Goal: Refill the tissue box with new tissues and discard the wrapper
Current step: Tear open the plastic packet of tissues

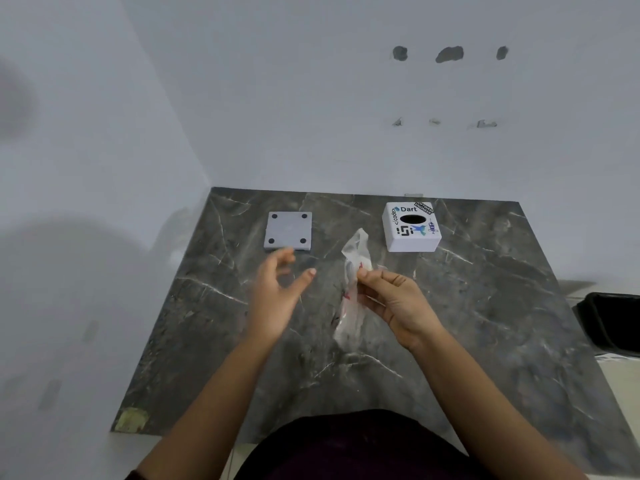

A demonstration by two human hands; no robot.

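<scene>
A white square tissue box (411, 227) with stickers and a dark oval slot on top stands at the back right of the dark marble table (467, 323). Its flat grey base plate (288, 231), with dark pads at the corners, lies apart at the back left. My right hand (391, 303) pinches a crumpled clear plastic wrapper (353, 271) with red print, held upright above the table's middle. My left hand (278, 289) hovers to the left of the wrapper, fingers spread, holding nothing. No loose tissues show.
A black bin (613, 323) sits off the table's right edge, lower down. White walls close the back and the left side. A yellowish patch (131, 419) marks the table's front left corner.
</scene>
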